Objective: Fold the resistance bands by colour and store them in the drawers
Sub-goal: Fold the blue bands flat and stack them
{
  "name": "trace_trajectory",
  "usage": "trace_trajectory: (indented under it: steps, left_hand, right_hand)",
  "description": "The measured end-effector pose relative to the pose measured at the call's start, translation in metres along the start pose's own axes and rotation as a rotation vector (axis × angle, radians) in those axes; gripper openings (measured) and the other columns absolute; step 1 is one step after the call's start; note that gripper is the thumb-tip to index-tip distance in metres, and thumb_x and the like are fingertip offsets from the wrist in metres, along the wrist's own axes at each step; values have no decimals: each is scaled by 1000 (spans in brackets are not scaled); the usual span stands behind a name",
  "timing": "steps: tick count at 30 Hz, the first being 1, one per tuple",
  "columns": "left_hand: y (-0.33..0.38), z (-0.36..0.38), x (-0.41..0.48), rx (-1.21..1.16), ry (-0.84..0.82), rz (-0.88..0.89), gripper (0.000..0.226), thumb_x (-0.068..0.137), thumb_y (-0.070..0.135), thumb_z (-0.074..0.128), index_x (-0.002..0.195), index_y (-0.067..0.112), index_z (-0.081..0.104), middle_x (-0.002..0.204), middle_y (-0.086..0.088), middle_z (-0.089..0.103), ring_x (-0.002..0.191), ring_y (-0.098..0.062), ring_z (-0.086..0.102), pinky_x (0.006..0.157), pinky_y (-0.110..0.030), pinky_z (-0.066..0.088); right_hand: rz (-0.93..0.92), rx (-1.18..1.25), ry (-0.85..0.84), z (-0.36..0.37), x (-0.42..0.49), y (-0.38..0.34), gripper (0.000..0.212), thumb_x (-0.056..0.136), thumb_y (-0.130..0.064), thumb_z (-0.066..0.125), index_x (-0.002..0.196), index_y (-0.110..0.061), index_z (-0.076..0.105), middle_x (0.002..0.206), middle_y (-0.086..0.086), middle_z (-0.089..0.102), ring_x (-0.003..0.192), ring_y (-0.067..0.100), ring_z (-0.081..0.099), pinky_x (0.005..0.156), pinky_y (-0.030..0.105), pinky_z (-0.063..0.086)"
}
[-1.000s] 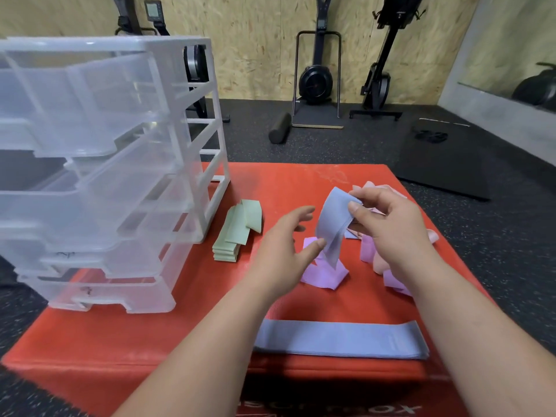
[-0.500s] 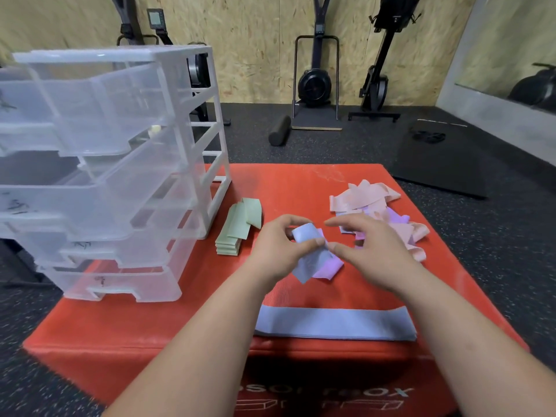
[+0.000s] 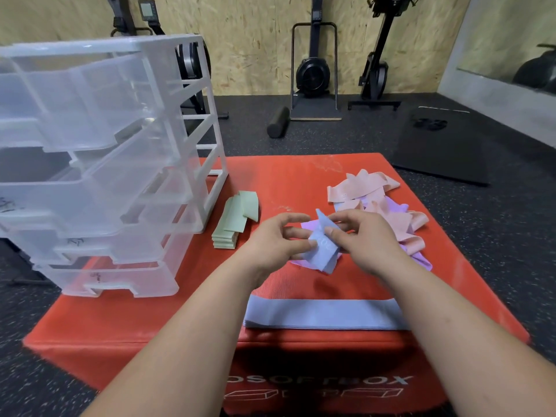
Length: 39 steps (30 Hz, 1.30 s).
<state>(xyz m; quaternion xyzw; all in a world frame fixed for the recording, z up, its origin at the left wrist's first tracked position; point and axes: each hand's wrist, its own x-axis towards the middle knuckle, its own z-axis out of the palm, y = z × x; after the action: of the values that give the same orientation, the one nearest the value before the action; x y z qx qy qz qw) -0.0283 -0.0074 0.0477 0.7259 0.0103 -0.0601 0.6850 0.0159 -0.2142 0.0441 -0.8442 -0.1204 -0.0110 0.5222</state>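
A crumpled blue band (image 3: pixel 321 251) is held between both hands over the middle of the red box (image 3: pixel 168 320). My left hand (image 3: pixel 275 243) pinches its left side and my right hand (image 3: pixel 362 240) pinches its right side. Under it lies a purple band (image 3: pixel 308 226). Flat blue bands (image 3: pixel 323 314) lie stacked near the front edge. Folded green bands (image 3: pixel 233 225) sit in a stack beside the clear drawer unit (image 3: pixel 99 164) at the left, whose drawers stand pulled out. A loose heap of pink bands (image 3: pixel 370 188) and purple ones lies at the right.
The red box stands on a dark rubber gym floor (image 3: pixel 496 224). A black foam roller (image 3: pixel 278 121), exercise machines (image 3: pixel 313 70) and a black mat (image 3: pixel 439 149) stand further back by the wooden wall.
The blue band came down from a raised hold in my right hand to a low hold in both hands, bunched up. The view shifted slightly.
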Motion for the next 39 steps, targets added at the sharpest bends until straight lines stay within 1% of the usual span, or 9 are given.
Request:
trace_trajectory:
  steps: [3,6,11,16,18,21,28,32,39]
  left_hand:
    - [-5,-2,5,100,72,1,47,88,-7,76,128,14,67,91,-9,75,81,-17,73,76,-31,63]
    - [-11,-10,10,230,153,-14,40,88,-5,69,123,15,68,81,-2,72,73,-16,69,74,-36,62]
    - [-19,-33,13,392,229,-23,42,83,-5,68,117,20,69,81,0,68,69,-18,63,69,-41,60]
    - [-30,-53,11,504,229,-32,39,83,1,80,115,22,71,91,-5,70,74,-21,66,79,-54,63]
    - [-30,-56,9,538,250,-24,38,83,6,83,116,23,71,98,-6,70,78,-21,67,81,-50,64]
    - [-27,-58,6,566,280,6,36,85,10,84,116,24,72,101,-4,70,80,-17,67,79,-40,62]
    - [-22,-67,-5,463,347,92,30,85,13,85,110,26,75,96,-2,75,81,-14,68,81,-40,62]
    - [-18,-70,-16,350,342,121,28,87,13,86,110,26,75,94,-9,77,77,-13,66,76,-38,61]
    - [-12,-66,-43,292,363,154,23,92,15,82,112,24,76,95,-14,76,79,-12,69,76,-33,58]
  right_hand:
    - [90,191,65,-3,2,-1,21,96,-16,72,113,-28,74,86,4,77,84,19,76,83,49,65]
    - [215,381,139,-11,4,-2,25,100,-12,67,123,-22,70,102,15,76,95,27,77,73,36,66]
    - [385,489,359,-32,11,18,35,101,-5,61,135,-12,63,108,14,73,89,24,78,67,33,66]
    - [540,510,178,-50,8,39,46,103,4,54,142,-20,55,115,19,73,96,33,78,82,44,64]
    - [535,447,62,-56,4,38,53,102,7,49,134,-34,61,112,15,71,97,31,79,86,45,64]
    - [505,379,-56,-63,0,35,55,98,10,45,119,-33,73,113,16,69,91,26,79,87,42,63]
    - [533,366,-56,-65,-6,31,30,95,-5,50,116,-9,71,115,14,73,96,26,77,76,38,65]
    - [508,405,-77,-65,-16,25,24,102,-30,63,111,-9,72,105,5,78,96,24,78,88,42,63]
    - [428,241,67,-62,-31,29,32,85,9,78,111,-8,69,105,17,70,84,26,70,77,36,65]
